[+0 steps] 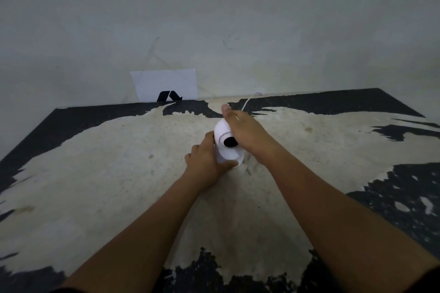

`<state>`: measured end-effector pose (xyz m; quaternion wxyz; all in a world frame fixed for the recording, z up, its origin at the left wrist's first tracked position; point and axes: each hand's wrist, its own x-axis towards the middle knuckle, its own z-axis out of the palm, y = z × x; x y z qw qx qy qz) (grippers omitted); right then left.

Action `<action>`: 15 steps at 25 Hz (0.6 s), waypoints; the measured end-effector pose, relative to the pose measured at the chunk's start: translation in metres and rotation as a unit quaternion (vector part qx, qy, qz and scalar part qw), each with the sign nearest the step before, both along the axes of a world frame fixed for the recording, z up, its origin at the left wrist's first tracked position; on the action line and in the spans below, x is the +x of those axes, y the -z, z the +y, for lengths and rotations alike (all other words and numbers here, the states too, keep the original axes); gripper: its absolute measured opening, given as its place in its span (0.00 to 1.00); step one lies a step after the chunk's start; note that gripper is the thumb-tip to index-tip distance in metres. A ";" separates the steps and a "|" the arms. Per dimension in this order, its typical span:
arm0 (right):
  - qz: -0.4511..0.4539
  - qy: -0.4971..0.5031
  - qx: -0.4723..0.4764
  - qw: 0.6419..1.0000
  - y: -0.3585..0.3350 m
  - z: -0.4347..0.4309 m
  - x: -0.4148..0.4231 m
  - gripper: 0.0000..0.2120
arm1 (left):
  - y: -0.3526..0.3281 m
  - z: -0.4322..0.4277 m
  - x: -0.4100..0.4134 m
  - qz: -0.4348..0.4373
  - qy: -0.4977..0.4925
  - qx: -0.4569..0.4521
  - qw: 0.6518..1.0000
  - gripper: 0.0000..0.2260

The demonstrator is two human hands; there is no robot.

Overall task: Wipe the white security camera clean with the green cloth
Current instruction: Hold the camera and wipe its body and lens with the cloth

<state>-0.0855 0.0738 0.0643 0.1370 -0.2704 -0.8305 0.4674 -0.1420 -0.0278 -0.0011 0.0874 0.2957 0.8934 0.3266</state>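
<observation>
The white security camera (225,147) stands upright at the middle of the worn table, its black lens facing me. My left hand (206,159) wraps around the lower left side of its body, thumb across the base. My right hand (242,130) lies over the top and right side of the camera's head, fingers curled behind it. A thin white cable (248,100) runs from behind the camera toward the wall. No green cloth is in view.
The table (119,173) has a pale worn top with black patches at its edges. It butts against a grey wall. A white paper sheet (165,84) with a black mark leans on the wall at the table's back left.
</observation>
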 end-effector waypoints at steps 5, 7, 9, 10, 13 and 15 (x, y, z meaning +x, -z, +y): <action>-0.019 -0.012 0.157 0.987 0.018 -0.031 0.016 0.37 | 0.001 0.012 -0.007 0.016 -0.021 -0.039 0.999 0.29; -0.041 -0.042 0.313 0.948 0.016 -0.033 0.010 0.36 | 0.006 0.013 -0.009 0.042 -0.026 -0.063 0.997 0.26; -0.036 -0.070 0.360 0.930 0.012 -0.023 -0.002 0.32 | 0.010 0.013 -0.011 0.036 -0.015 -0.086 0.996 0.30; -0.028 -0.080 0.338 0.937 0.010 -0.018 -0.006 0.30 | 0.010 0.012 -0.011 0.030 -0.008 -0.083 0.996 0.33; -0.005 -0.062 0.176 0.982 0.002 0.001 -0.012 0.28 | 0.006 0.006 -0.009 0.025 0.008 -0.050 0.998 0.39; -0.006 -0.020 0.059 0.998 0.002 0.008 -0.006 0.29 | 0.006 0.001 -0.007 0.024 0.016 -0.012 1.000 0.39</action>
